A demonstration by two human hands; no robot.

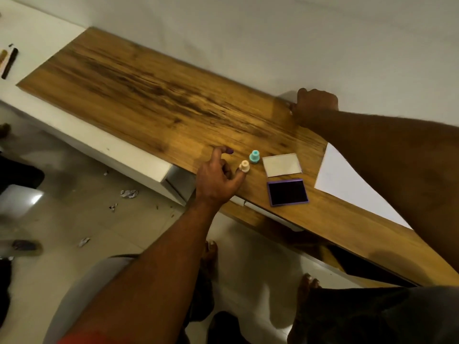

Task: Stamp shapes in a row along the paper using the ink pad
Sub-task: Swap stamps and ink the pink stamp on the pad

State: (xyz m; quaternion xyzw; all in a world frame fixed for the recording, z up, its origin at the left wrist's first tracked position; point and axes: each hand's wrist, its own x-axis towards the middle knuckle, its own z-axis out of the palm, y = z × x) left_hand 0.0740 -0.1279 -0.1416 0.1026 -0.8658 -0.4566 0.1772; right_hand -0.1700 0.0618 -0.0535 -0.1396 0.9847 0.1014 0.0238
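An open purple ink pad (pixel 288 192) lies on the wooden board (pixel 149 95), with its clear lid (pixel 282 165) just behind it. Two small stamps stand to the left: a teal one (pixel 254 156) and a cream one (pixel 244 166). White paper (pixel 347 184) lies to the right, partly hidden under my right forearm. My left hand (pixel 218 177) rests beside the stamps with fingers spread, its thumb touching the cream stamp; one fingertip is stained purple. My right hand (pixel 315 105) grips the board's far edge by the wall.
The board lies across a white cabinet (pixel 82 135) against a white wall. Dark pen-like sticks (pixel 10 63) lie at far left. Crumpled paper scraps (pixel 129 193) litter the tiled floor. My bare feet (pixel 211 254) stand below the board's front edge.
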